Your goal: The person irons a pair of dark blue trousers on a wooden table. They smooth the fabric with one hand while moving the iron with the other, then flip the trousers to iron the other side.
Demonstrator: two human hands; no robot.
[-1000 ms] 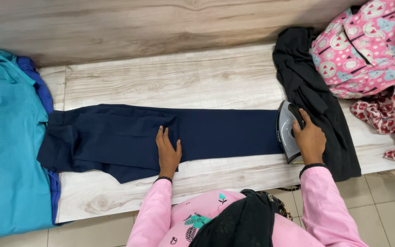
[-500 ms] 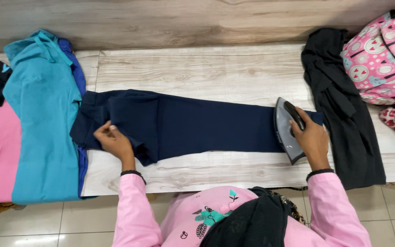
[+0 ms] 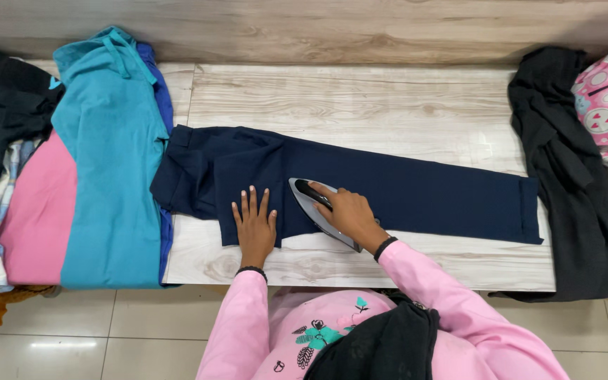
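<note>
Gripping iron [image 3: 318, 208] in right hand [image 3: 350, 214], left hand [image 3: 254, 224] flat on navy trousers [image 3: 416, 191]

Matt navy cloth trousers [image 3: 388, 190] lie on a pale wood-grain table [image 3: 360, 105], under a glossy grey iron [image 3: 316, 211].

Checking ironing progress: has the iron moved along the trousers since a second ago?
Yes. The iron has gone from the trousers' hem end, beside the black garment, toward the waist end.

Iron [image 3: 318, 207] on trousers [image 3: 416, 190], on table [image 3: 360, 98]
</note>
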